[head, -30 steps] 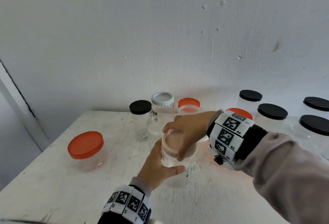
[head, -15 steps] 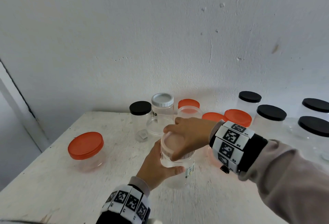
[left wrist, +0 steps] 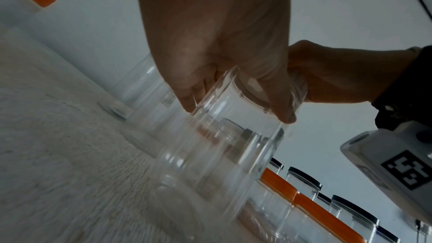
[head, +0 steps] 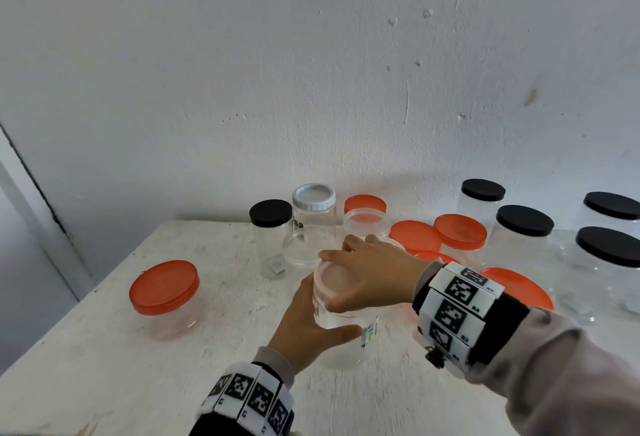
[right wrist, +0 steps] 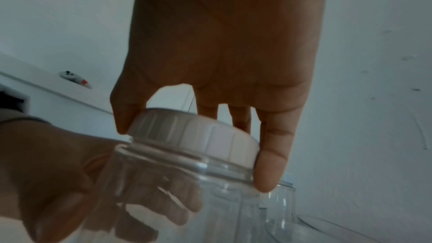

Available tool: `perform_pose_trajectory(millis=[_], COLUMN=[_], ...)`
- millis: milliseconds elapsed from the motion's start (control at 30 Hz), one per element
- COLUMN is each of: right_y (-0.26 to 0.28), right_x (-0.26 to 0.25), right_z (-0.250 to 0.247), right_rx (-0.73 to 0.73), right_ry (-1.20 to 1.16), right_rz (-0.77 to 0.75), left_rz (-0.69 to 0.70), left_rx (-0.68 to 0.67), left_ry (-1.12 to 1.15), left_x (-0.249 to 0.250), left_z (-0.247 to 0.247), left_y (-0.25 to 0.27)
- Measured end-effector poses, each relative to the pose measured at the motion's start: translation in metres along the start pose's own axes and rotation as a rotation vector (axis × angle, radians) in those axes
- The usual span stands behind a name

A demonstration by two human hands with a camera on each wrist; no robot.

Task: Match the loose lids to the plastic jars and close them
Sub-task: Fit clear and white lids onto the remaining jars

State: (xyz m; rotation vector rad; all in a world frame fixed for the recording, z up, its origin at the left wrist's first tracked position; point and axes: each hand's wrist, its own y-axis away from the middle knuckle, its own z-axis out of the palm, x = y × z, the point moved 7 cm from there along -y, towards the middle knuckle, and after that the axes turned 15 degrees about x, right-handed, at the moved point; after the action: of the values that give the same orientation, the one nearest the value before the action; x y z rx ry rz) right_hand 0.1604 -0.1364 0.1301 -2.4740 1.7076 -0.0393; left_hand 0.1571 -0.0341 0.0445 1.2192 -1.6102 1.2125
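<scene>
Jars crowd behind and right of held jar (head: 341,321); table (head: 104,359) front-left open

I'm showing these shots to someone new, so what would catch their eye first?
First, the two hands in the middle of the white table: the left hand grips a clear jar while the right hand holds a pale ribbed lid on its mouth. Next, the orange-lidded jar standing alone to the left, then the black-lidded jars at the back right.
</scene>
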Motion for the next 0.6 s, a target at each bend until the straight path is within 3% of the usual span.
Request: perform_pose_trajectory(millis=[433,600], right_y=[0.003,-0.017], right_x=[0.009,0.032], right_z=[-0.008,-0.039], right_rx=[-0.107,-0.033], right_ry=[-0.188,-0.296], right_rz=[0.102,0.162], left_rz=[0.014,0.030], left_rx=[-0.142,-0.292], left_ry=[-0.063,-0.110], left_x=[0.017,0.030], left_z=[-0.013,-0.009], left_y=[-0.015,-0.026])
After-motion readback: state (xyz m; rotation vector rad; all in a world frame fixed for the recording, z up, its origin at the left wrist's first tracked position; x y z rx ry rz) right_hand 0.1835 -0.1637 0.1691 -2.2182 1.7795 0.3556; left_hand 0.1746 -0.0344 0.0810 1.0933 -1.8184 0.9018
